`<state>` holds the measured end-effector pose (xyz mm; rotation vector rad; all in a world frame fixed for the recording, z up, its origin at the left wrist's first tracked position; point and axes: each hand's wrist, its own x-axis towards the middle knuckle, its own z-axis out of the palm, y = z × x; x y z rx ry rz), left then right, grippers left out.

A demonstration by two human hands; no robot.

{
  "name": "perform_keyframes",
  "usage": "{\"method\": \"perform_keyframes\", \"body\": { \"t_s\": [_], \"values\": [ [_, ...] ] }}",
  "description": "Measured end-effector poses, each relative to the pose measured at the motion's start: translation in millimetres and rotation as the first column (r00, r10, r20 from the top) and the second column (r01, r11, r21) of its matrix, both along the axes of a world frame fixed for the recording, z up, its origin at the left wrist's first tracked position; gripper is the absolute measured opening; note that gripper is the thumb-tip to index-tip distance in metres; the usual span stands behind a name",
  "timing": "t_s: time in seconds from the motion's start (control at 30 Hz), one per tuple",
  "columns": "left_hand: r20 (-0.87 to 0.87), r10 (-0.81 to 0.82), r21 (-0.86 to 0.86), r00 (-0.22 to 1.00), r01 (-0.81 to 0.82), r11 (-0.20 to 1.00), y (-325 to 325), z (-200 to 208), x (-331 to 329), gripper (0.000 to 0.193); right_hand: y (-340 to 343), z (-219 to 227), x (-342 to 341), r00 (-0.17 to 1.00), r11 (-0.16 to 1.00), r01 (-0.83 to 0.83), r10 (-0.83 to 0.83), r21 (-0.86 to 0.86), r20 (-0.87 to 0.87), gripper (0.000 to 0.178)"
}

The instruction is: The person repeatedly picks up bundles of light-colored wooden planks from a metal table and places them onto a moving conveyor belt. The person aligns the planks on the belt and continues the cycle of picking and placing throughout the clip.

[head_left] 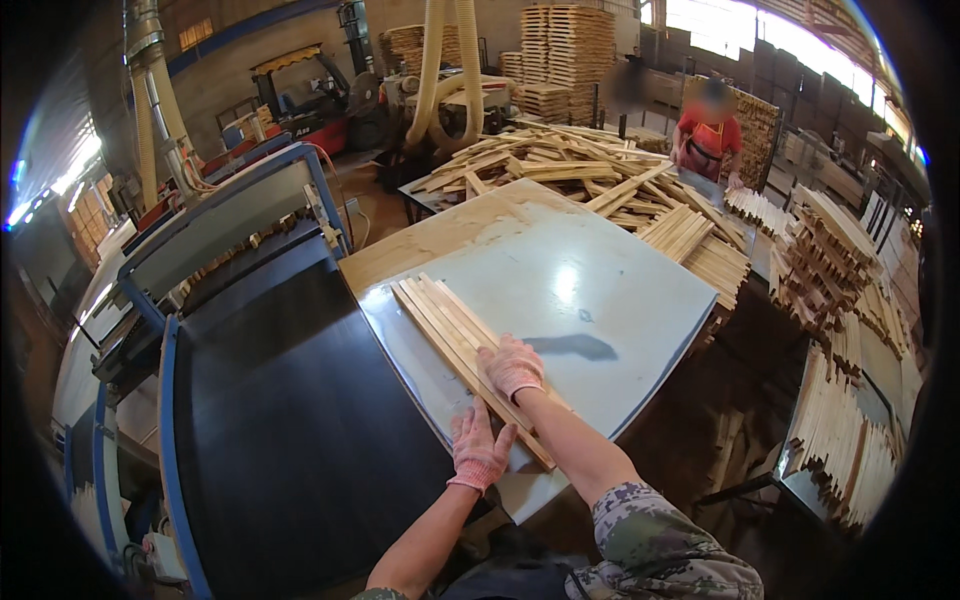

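Several narrow wooden strips (440, 318) lie side by side on a pale, smooth-topped table (640, 290), running from the far left toward me. Both my hands wear pinkish knit gloves. My left hand (480, 448) rests against the left side of the strips at their near end, fingers stretched out and thumb apart. Farther along, my right hand (513, 367) lies across the top of the strips, its fingers laid over them and slightly bent. The undersides of both hands are hidden.
Left of the table is a blue-framed machine with a black conveyor belt (280, 420). A large heap of loose strips (560, 160) sits beyond the table. A person in red (712, 140) stands at the far right. Stacked strips (840, 430) line the right side.
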<state>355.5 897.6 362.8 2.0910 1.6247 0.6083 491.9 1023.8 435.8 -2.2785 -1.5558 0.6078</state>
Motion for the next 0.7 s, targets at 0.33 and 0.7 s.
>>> {"method": "perform_keyframes", "body": {
  "t_s": [0.33, 0.7],
  "values": [
    [0.087, 0.193, -0.178, 0.977, -0.176, 0.968, -20.0, 17.0, 38.4, 0.109, -32.6, -14.5, 14.7, 0.996, 0.995, -0.064, 0.069, 0.077, -0.061, 0.074],
    [0.236, 0.217, -0.015, 0.947, -0.219, 0.976, -87.5, 8.2, 13.0, 0.070, -147.6, -21.5, 49.9, 0.964, 0.992, -0.102, 0.082, -0.070, -0.252, 0.079]
  ]
}}
